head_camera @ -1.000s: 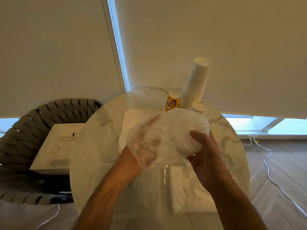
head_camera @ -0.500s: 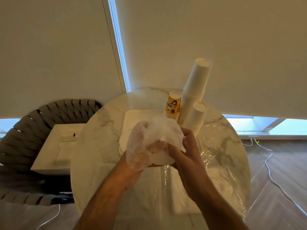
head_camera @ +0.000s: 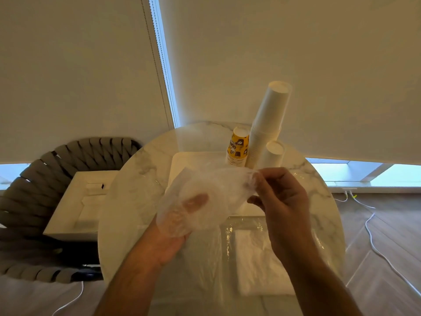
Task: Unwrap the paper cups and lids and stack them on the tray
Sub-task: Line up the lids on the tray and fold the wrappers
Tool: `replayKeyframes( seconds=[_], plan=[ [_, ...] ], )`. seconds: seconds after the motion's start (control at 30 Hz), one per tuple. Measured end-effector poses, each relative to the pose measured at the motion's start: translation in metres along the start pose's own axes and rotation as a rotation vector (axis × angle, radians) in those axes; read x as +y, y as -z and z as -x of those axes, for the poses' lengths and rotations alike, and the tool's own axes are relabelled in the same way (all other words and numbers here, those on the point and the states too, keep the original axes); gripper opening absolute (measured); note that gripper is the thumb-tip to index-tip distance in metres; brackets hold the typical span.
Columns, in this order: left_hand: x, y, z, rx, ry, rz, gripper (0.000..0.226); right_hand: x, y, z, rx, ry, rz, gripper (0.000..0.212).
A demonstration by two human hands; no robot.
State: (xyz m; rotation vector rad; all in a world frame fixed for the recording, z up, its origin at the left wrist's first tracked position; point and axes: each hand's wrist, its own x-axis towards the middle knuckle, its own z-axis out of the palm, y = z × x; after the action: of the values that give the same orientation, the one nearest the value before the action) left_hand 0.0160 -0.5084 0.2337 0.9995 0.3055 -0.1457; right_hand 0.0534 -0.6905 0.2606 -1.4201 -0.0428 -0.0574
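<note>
paper cups (head_camera: pixel 265 133) stand stacked at the far edge of the tray (head_camera: pixel 182 165) on the marble counter (head_camera: pixel 132 185); above it my left hand (head_camera: pixel 180 226) is wrapped inside the clear wrapper (head_camera: pixel 205 197), grip curled on the film, while my right hand (head_camera: pixel 280 201) pinches its far corner. i judge the film feather-light, limp and slippery (likely clingy too), best held at a bunched edge. a lid pack (head_camera: pixel 259 263) lies nearer me.
</note>
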Motion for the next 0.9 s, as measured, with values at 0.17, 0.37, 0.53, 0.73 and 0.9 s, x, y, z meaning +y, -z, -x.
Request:
replayKeyframes(
  seconds=[0.17,0.37,0.53,0.73,0.9],
  plan=[
    [0.003,0.012,0.001,-0.253,-0.038,0.411,0.052,0.007,0.011,-0.009,0.089,-0.257,-0.235,0.009],
    [0.001,0.033,-0.001,-0.292,-0.028,0.408,0.056,0.030,0.017,-0.007,-0.102,-0.379,0.026,0.016],
    [-0.003,0.023,0.001,-0.187,0.006,0.333,0.072,0.018,0.015,-0.005,-0.479,-0.313,-0.194,0.058],
    [0.000,0.020,0.002,-0.189,0.064,0.400,0.076,0.012,0.000,0.001,-0.474,-0.013,0.088,0.039],
    [0.000,0.030,0.000,-0.395,-0.015,0.478,0.057,0.021,-0.006,0.005,-0.368,-0.121,-0.168,0.022]
  ],
)
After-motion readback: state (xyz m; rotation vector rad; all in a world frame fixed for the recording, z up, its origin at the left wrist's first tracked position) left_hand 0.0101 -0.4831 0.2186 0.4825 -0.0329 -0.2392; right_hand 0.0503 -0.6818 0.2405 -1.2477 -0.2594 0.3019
